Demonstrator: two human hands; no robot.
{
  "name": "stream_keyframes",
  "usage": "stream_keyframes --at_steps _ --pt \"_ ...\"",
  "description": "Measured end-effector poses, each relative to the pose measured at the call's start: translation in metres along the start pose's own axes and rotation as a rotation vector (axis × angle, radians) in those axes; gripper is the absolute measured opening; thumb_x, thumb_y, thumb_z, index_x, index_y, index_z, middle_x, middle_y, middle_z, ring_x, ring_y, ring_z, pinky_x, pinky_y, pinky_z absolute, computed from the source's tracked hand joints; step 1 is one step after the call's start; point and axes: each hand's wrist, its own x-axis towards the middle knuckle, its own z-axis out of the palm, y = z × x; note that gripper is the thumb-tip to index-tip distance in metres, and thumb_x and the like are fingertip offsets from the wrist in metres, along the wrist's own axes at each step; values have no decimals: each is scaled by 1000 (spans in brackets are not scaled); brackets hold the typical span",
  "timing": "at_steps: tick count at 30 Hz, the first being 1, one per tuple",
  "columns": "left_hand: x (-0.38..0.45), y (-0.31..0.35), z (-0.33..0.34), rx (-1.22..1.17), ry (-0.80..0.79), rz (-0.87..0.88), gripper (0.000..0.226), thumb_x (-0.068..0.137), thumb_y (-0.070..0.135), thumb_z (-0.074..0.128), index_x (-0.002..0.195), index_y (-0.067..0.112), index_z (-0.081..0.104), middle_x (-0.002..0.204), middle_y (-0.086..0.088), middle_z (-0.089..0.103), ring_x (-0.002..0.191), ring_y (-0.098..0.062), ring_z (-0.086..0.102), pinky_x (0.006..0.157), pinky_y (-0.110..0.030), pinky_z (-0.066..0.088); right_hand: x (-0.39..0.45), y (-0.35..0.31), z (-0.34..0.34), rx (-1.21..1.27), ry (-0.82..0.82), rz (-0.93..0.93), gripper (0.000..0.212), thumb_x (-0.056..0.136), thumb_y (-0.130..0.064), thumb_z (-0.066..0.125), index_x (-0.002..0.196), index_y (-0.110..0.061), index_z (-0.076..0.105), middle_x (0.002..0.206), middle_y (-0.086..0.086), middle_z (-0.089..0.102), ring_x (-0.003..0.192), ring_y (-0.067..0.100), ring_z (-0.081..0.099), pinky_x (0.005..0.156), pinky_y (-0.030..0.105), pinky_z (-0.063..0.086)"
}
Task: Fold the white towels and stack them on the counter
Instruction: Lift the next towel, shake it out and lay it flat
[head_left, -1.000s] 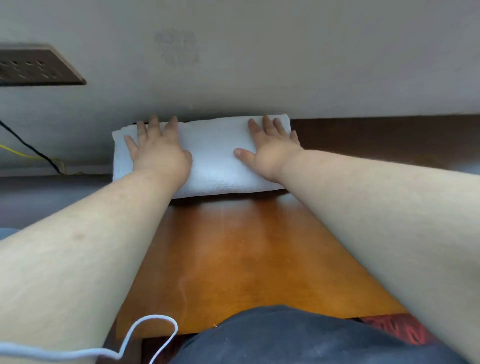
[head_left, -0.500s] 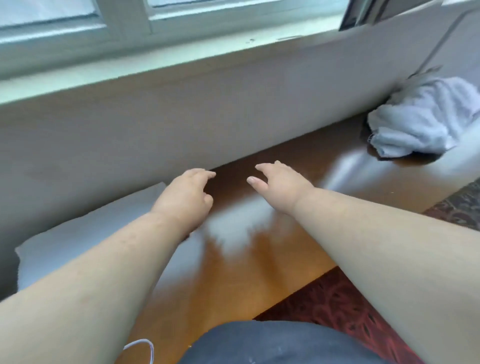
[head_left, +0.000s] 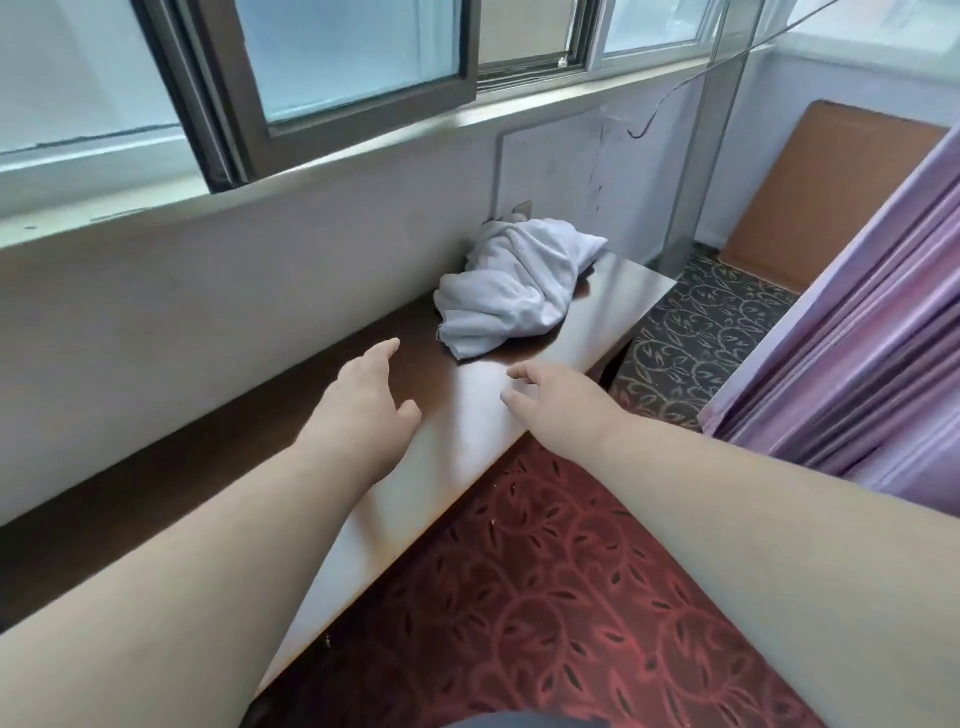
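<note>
Beside the crumpled white towel (head_left: 511, 288) at the tabletop's (head_left: 613, 317) far end, the left hand (head_left: 363, 402) and right hand (head_left: 553, 395), lifted off the folded towel now out of view, are held empty with relaxed fingers, so a new fold is judged imminent.

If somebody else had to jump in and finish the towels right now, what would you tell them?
Left hand: open, holding nothing, reaching over the counter.
Right hand: open, fingers loosely bent, holding nothing, also reaching forward.
The crumpled white towel lies unfolded at the far end of the counter, against the wall, beyond both hands. Neither hand touches it yet.
Done: no folded towel shows in this view, so I cannot tell from here.
Left: pick up that crumpled towel, spread it, fold it, and add it to the stack on the counter.
</note>
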Motion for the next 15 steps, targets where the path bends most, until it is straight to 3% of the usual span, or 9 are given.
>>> stream_keyframes --at_steps 4,7,15 --pt "7 42 29 -18 -25 37 71 85 36 55 147 41 21 137 0 45 109 -23 55 88 -41 48 -7 43 -34 11 118 32 51 94 -44 56 141 -27 51 141 -1 53 127 19 51 105 31 39" --pt "21 64 46 -3 -42 46 74 83 37 56 148 40 23 140 -1 43 115 -26 53 92 -44 48 -3 66 -49 14 143 71 51 93 -41 56 141 -27 51 144 1 50 134 21 45 112 39 36" --pt "80 93 94 -22 -87 62 75 81 37 57 150 35 25 148 -2 38 126 -28 48 98 -45 46 40 115 -52 -108 146 3 55 92 -34 61 143 -18 49 144 3 49 138 20 38 117 34 27"
